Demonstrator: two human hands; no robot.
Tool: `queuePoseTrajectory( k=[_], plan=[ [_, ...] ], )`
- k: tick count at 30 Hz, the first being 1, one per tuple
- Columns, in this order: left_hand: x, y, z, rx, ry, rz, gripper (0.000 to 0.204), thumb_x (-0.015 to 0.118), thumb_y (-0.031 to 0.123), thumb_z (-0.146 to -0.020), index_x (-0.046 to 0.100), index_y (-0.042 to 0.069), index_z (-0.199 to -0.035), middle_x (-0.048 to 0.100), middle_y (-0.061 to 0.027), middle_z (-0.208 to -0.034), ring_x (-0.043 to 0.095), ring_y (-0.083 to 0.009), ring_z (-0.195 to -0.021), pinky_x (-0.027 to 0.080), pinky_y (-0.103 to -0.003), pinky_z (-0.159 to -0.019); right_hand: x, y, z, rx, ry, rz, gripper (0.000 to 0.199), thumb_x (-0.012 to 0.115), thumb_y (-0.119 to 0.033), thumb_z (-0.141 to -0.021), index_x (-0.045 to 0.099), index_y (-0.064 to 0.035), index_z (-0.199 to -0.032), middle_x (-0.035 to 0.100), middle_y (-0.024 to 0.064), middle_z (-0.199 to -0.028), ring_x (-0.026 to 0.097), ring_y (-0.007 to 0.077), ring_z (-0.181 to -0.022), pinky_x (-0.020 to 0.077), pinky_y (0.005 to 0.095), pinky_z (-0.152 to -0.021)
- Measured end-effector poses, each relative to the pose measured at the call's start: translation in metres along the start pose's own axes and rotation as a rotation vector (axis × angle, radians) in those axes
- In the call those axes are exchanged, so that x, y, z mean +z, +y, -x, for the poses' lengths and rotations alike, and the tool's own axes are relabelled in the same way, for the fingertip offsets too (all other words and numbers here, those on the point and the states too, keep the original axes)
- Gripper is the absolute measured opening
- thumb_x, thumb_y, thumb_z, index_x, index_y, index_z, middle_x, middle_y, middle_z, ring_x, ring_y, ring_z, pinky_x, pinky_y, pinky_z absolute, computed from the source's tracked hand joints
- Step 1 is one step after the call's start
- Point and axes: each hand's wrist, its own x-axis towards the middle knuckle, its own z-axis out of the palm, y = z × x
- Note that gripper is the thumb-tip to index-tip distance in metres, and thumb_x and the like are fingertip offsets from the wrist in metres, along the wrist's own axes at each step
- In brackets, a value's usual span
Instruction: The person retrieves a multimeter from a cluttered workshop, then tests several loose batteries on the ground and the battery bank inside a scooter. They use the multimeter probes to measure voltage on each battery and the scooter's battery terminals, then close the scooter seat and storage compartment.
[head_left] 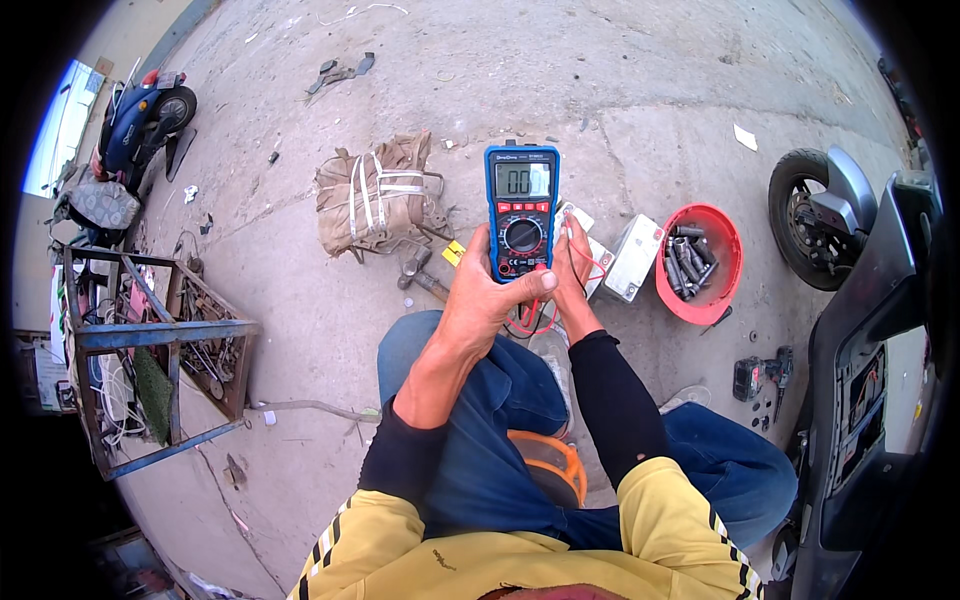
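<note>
A blue-and-black digital multimeter [523, 205] is held upright in my left hand [490, 283], the thumb across its lower front and its display lit. Close by its right edge is my right hand [573, 275], fingers together and partly hidden behind the meter; what they grip cannot be made out. Red and black test leads [527, 322] hang from the meter's bottom and loop around my right hand. Beyond that hand, white box-shaped batteries [633, 258] rest on the concrete, one of them partly covered by my fingers.
Right of the batteries, a red helmet [737, 262] holds several dark cylinders. A cordless drill [764, 378], small parts and a scooter [850, 310] are farther right. A hammer [420, 272] lies near a brown strapped bundle [375, 197]. At left stand a metal-framed rack [165, 332] and another scooter [135, 125].
</note>
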Motion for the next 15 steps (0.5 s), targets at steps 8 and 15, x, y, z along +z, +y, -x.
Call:
queuePoseTrajectory(
  k=[8, 15],
  plan=[
    [-0.001, 0.000, 0.001, 0.003, -0.001, -0.001, 0.074, 0.095, 0.012, -0.077, 0.053, 0.002, -0.137, 0.068, -0.0047, -0.103, 0.069, -0.0136, -0.085, 0.061, -0.030, -0.073, -0.002, -0.008, 0.003, 0.005, -0.005, 0.056, 0.042, 0.048, -0.016, -0.107, 0.059, -0.0001, -0.144, 0.065, 0.0250, -0.139, 0.063, 0.0423, -0.128, 0.0496, 0.0474, -0.107],
    [-0.001, 0.001, 0.001, 0.006, 0.001, 0.016, 0.073, 0.095, 0.011, -0.078, 0.053, 0.002, -0.136, 0.068, -0.0048, -0.102, 0.069, -0.0136, -0.084, 0.061, -0.030, -0.073, 0.002, 0.008, -0.003, -0.073, 0.004, 0.030, 0.044, 0.048, -0.021, -0.107, 0.060, -0.0010, -0.144, 0.066, 0.0240, -0.138, 0.063, 0.0422, -0.127, 0.0491, 0.0476, -0.107]
  ],
)
